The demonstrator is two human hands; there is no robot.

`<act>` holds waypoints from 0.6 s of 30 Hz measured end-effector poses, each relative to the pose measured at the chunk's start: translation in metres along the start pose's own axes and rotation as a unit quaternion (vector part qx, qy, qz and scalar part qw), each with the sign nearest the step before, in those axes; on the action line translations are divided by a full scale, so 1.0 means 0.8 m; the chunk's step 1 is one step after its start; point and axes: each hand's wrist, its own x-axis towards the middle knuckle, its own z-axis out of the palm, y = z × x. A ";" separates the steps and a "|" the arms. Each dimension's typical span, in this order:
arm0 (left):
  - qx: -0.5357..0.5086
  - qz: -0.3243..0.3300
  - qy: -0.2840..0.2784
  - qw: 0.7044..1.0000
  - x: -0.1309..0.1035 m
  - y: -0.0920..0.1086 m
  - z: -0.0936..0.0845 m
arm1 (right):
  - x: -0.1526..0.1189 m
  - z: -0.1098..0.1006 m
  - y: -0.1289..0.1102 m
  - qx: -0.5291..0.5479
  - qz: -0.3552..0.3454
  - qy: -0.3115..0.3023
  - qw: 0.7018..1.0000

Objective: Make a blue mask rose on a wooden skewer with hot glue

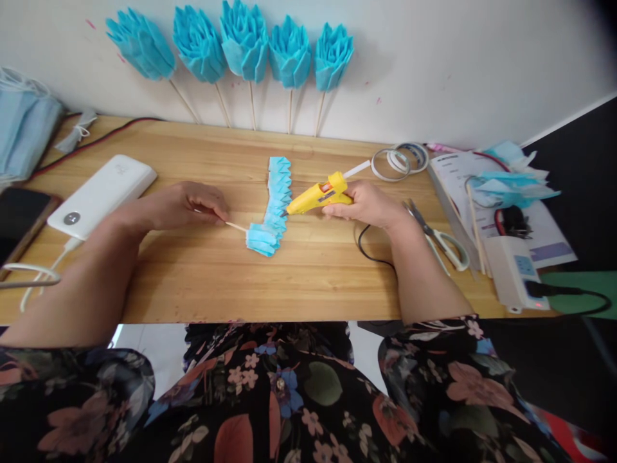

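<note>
My left hand [195, 204] pinches a thin wooden stick [236, 226] near the middle of the table. At the stick's far end sits a rolled bit of blue folded material [263, 239]. From that roll a pleated blue strip [278, 183] with a zigzag edge runs away across the wood. My right hand [364, 204] is wrapped round a yellow glue gun [318, 195], a white glue stick poking out of its back. The gun's nozzle points left, at or just beside the strip's zigzag edge; whether it touches, I cannot tell.
Several blue flowers on sticks [245, 45] lean against the wall. To the left are a white power bank [103, 193], a phone [24, 222] and blue masks [26, 128]. Tape rolls [409, 157], scissors [441, 241], papers [544, 225] and a power strip [513, 273] lie right.
</note>
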 end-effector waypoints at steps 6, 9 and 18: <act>-0.007 -0.009 -0.001 1.000 0.000 0.003 0.001 | 0.001 0.002 0.001 0.051 -0.009 0.015 0.999; -0.007 -0.010 -0.001 1.000 0.000 0.005 0.000 | 0.006 0.011 0.004 0.057 -0.007 0.018 0.998; -0.009 -0.010 -0.009 1.000 0.000 0.008 -0.001 | 0.012 0.021 0.011 0.047 -0.001 0.041 0.998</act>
